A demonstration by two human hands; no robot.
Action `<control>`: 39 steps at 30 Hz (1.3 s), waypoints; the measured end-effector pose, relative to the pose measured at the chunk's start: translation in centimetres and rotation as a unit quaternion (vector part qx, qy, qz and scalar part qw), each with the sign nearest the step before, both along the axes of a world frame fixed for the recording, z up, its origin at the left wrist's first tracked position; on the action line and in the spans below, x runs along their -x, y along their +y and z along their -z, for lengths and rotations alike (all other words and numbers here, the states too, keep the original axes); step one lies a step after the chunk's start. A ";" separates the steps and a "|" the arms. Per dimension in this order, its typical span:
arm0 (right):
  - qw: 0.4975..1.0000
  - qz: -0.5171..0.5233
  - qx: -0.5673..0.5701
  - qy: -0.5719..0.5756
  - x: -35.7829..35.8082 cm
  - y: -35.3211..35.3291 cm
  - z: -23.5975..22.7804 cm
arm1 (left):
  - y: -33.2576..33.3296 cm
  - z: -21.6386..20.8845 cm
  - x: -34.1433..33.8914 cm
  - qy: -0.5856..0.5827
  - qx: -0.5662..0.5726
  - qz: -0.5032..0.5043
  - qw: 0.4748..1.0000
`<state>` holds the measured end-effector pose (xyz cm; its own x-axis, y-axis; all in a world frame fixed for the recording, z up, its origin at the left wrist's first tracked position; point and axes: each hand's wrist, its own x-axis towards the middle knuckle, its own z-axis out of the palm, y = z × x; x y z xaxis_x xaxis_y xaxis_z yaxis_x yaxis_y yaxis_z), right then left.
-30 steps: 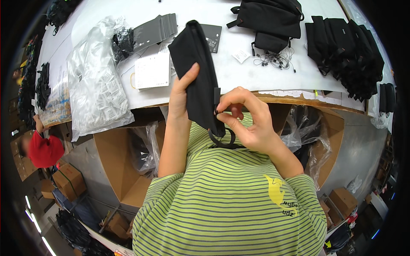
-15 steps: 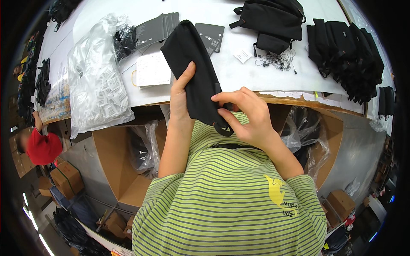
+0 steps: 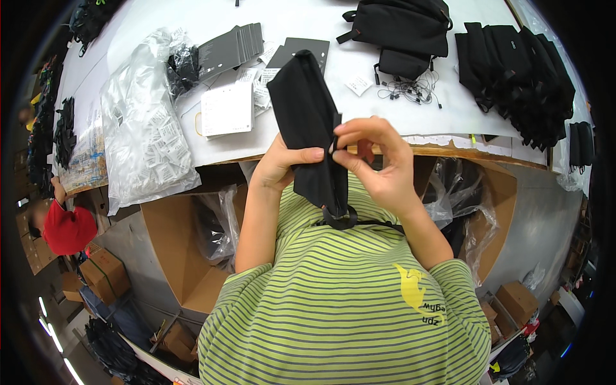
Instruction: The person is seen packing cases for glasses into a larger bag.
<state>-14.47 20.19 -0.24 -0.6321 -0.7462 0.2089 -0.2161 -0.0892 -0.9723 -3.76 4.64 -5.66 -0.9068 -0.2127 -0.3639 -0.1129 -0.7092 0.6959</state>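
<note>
A long black fabric pouch [image 3: 300, 99] is held up in front of my body, tilted, with a webbing loop [image 3: 341, 221] at its lower end. My left hand [image 3: 277, 165] grips it from the left, the thumb lying across its face and the fingers hidden behind. At the pouch's right edge, thumb and forefinger of my right hand [image 3: 385, 163] pinch close to a small tab. A tiny pale bit shows between those fingertips; whether it belongs to the pouch I cannot make out.
On the white table [image 3: 269, 138] lie a clear bag of labels [image 3: 144, 128], dark cards [image 3: 231, 48], a white card stack [image 3: 228, 109], black bags [image 3: 404, 29], tangled strings [image 3: 414, 90] and piled black pouches [image 3: 513, 70]. Open cartons [image 3: 170, 237] stand below its edge. A person in red [image 3: 69, 228] is at left.
The pouch has come down and turned more edge-on. My left thumb now lies across it, and my right fingers have moved up its edge from near the lower end.
</note>
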 end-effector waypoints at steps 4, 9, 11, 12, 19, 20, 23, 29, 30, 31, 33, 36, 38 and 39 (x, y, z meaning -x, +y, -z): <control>1.000 0.014 0.001 -0.001 0.2 -0.5 -0.4 | 0.2 0.4 0.1 0.019 -0.011 -0.010 1.000; 0.998 -0.056 -0.040 0.001 -0.4 0.5 -1.0 | -0.1 1.0 0.1 0.023 -0.081 -0.086 0.993; 0.996 -0.058 -0.062 -0.016 -0.6 0.7 -0.9 | -0.4 1.1 0.0 0.063 -0.097 -0.053 0.992; 0.996 -0.061 -0.061 -0.007 -0.6 0.7 -0.8 | -0.2 1.1 0.1 0.062 -0.097 -0.053 0.992; 0.995 -0.083 -0.050 0.030 -0.5 0.5 -0.3 | 0.6 0.8 0.3 0.051 -0.123 -0.094 0.987; 0.996 -0.080 -0.049 -0.011 -0.4 0.5 -0.3 | 0.5 1.1 0.3 0.063 -0.127 -0.096 0.985; 0.994 -0.078 -0.050 -0.058 -0.4 0.6 -0.7 | 0.2 1.1 0.4 0.085 -0.125 -0.091 0.984; 0.994 -0.082 -0.056 -0.053 -0.4 0.9 -0.8 | 0.1 1.8 0.4 0.092 -0.083 -0.092 0.988; 0.993 -0.085 -0.052 -0.058 -0.4 1.0 -0.8 | 0.1 1.9 0.5 0.099 -0.080 -0.108 0.986; 0.993 -0.085 -0.053 -0.058 -0.4 1.0 -0.9 | 0.0 1.8 0.4 0.099 -0.081 -0.108 0.986; 0.992 -0.084 -0.064 -0.065 -0.3 1.0 -1.3 | -0.2 1.6 0.3 0.096 -0.071 -0.100 0.988; 0.992 -0.082 -0.071 -0.071 -0.1 1.1 -1.0 | 0.3 1.0 0.7 0.056 -0.084 -0.149 0.984; 0.995 -0.062 -0.071 -0.021 0.1 1.2 -0.6 | 0.3 0.5 0.8 0.040 -0.058 -0.160 0.985; 0.996 -0.040 -0.070 0.029 0.2 1.2 -0.5 | 0.3 0.1 0.9 0.023 -0.032 -0.170 0.985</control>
